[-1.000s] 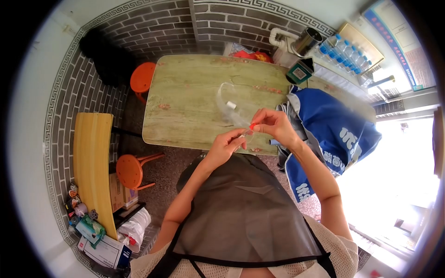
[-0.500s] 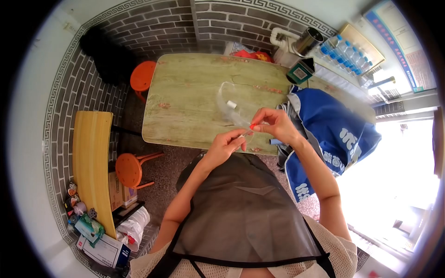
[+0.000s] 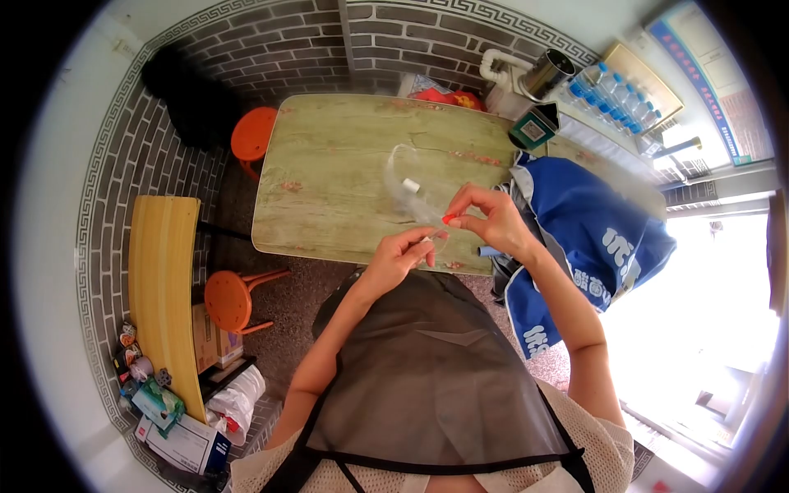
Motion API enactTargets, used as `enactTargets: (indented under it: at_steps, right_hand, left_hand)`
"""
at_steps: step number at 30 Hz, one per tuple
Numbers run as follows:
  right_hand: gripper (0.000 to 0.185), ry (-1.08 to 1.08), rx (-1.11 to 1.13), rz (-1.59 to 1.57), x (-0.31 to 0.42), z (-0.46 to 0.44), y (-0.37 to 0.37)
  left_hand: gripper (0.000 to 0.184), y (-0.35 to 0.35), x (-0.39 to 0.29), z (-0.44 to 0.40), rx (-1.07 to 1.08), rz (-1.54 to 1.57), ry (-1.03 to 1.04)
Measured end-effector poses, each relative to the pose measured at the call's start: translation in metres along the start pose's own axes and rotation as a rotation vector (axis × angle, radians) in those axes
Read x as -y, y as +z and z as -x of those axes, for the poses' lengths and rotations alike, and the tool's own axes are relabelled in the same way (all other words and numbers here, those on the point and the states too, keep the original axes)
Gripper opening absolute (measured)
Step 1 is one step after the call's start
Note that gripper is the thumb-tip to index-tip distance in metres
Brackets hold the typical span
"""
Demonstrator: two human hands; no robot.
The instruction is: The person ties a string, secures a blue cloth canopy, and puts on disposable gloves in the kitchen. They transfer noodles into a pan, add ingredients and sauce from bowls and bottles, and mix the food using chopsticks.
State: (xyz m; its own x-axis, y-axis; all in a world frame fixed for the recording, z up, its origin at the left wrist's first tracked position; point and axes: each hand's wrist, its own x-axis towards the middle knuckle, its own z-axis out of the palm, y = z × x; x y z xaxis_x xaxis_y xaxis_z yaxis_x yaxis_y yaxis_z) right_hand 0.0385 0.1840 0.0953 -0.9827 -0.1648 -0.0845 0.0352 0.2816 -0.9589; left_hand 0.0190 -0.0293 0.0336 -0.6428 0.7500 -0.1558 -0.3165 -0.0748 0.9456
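Note:
Over the table's near edge, my right hand (image 3: pixel 496 222) pinches a small red piece (image 3: pixel 449 219) between thumb and fingertips. My left hand (image 3: pixel 397 261) is closed just below and to the left, its fingers around something thin and pale that I cannot make out. A fine whitish loop (image 3: pixel 445 240) shows between the two hands. Beyond them, a crumpled clear plastic film (image 3: pixel 391 168) curves across the tabletop. Beside that film sits a small white cylinder (image 3: pixel 411 186).
The green wood-patterned table (image 3: pixel 329 181) lies in front of me. A blue bag with white lettering (image 3: pixel 575 205) covers its right end, near a dark green box (image 3: pixel 532 126) and bottled water (image 3: pixel 612 97). Orange stools (image 3: pixel 228 301) and a yellow wooden board (image 3: pixel 164 287) are at left.
My right hand has shifted very slightly with the red piece, and the gap between the two hands looks a little wider. Everything else is where it was.

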Motion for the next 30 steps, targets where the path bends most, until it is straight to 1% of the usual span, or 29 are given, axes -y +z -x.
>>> enactTargets:
  at_steps: [2,3,5,9,12,14,21,24,26,27,29,30]
  right_hand:
    - [0.011,-0.145,-0.007,0.126,0.004,0.001,0.002]
    - [0.011,-0.144,-0.007,0.126,0.005,0.001,0.002]
    - [0.013,-0.254,-0.004,0.235,0.007,0.001,0.002]
    - [0.014,-0.295,0.029,0.26,0.009,0.0,-0.002]
    - [0.016,-0.326,0.095,0.26,0.011,0.001,-0.005]
    - [0.017,-0.311,0.141,0.246,0.014,0.005,-0.003]
    - [0.015,-0.251,0.154,0.176,-0.004,0.029,0.018]
    - [0.014,-0.214,0.134,0.14,-0.014,0.039,0.028]
    - [0.013,-0.085,0.063,0.132,-0.018,0.047,0.036]
    - [0.013,-0.083,0.064,0.131,-0.02,0.05,0.039]
    - [0.009,0.083,-0.004,-0.003,-0.024,0.055,0.046]
    - [0.009,0.086,-0.003,-0.004,-0.029,0.057,0.049]
  left_hand:
    - [0.028,0.0,0.0,0.0,-0.006,0.007,-0.01]
    - [0.028,0.0,0.0,0.0,-0.006,0.008,-0.01]
    - [0.027,0.0,0.0,-0.001,-0.03,-0.009,-0.001]
    - [0.027,0.0,0.002,0.0,-0.031,-0.08,0.003]
    - [0.026,0.0,0.006,0.003,-0.024,-0.106,0.026]
    - [0.026,0.002,0.004,0.009,-0.025,-0.161,0.006]
    - [0.026,0.007,0.006,0.031,-0.024,-0.308,-0.027]
    - [0.025,0.009,0.016,0.036,-0.006,-0.32,0.016]
    - [0.025,0.011,0.021,0.039,-0.027,-0.372,0.039]
    - [0.025,0.012,0.023,0.04,-0.028,-0.37,0.037]
    - [0.023,0.013,0.027,0.042,-0.049,-0.377,0.071]
    - [0.023,0.014,0.028,0.043,-0.049,-0.375,0.069]
